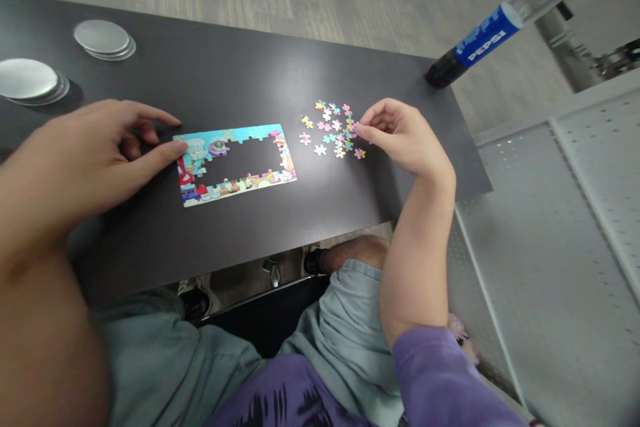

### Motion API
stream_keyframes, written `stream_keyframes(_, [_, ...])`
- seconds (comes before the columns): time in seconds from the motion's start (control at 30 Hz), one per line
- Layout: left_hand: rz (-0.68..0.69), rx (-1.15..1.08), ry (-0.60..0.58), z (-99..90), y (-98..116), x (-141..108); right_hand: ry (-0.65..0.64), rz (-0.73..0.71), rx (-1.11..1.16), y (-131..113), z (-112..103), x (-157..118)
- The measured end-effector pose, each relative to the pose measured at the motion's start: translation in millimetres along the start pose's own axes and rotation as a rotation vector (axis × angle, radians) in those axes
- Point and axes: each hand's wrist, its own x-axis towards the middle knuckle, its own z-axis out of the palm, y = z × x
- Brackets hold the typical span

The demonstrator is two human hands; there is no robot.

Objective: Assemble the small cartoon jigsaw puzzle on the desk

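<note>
A partly assembled jigsaw puzzle (240, 187) lies on the dark table, its colourful border joined around a bare middle, with some inner pieces attached at the left. My left hand (115, 140) rests at the puzzle's left side, its thumb touching the upper left corner. The index finger is stretched out apart from the thumb, and the other fingers curl loosely. To the right lies a scattered group of loose puzzle pieces (324, 126). At that group's right edge my right hand (400, 133) pinches a small puzzle piece between thumb and index finger; the fingers partly hide it.
Two stacks of round silver discs, a far stack (101, 36) and a nearer stack (29, 80), sit at the table's left. A Pepsi bottle (483, 40), partly filled with dark liquid, stands at the far right corner. A grey perforated panel (555, 233) borders the table's right.
</note>
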Motion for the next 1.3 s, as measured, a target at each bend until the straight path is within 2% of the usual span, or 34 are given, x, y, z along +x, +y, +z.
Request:
stream_keyframes(0.1, [0.002, -0.006, 0.047, -6.6, 18.6, -6.3, -0.019, -0.100, 0.075, -16.9, 20.3, 4.0])
stream_keyframes(0.2, [0.020, -0.035, 0.086, -7.4, 24.8, -8.9, -0.105, -0.165, 0.105, -40.5, 51.1, 6.6])
stream_keyframes(0.27, [0.100, -0.131, 0.172, -5.3, 23.2, -10.1, -0.173, -0.183, 0.129, -55.1, 72.3, 8.4])
stream_keyframes(0.37, [0.296, -0.282, 0.297, -0.5, 20.1, -12.0, -0.268, -0.152, 0.167, -70.1, 99.3, 13.1])
stream_keyframes(0.47, [0.462, -0.321, 0.283, 4.4, 21.0, -13.0, -0.294, -0.162, 0.202, -78.0, 119.1, 19.6])
stream_keyframes(0.53, [0.484, -0.344, 0.247, 6.7, 23.4, -13.2, -0.298, -0.188, 0.216, -82.3, 128.6, 23.4])
stream_keyframes(0.67, [0.446, -0.367, 0.274, 4.9, 29.9, -15.2, -0.318, -0.194, 0.185, -94.2, 139.2, 26.3])
stream_keyframes(0.83, [0.317, -0.301, 0.161, -4.5, 39.4, -19.9, -0.326, -0.077, 0.068, -104.8, 145.4, 24.8])
stream_keyframes(1.1, [0.343, -0.285, 0.140, -3.6, 39.7, -17.8, -0.353, -0.067, 0.110, -101.5, 152.5, 26.1])
stream_keyframes(1.3, [0.361, -0.290, 0.144, -3.7, 39.4, -18.1, -0.337, -0.067, 0.116, -97.1, 148.2, 26.0])
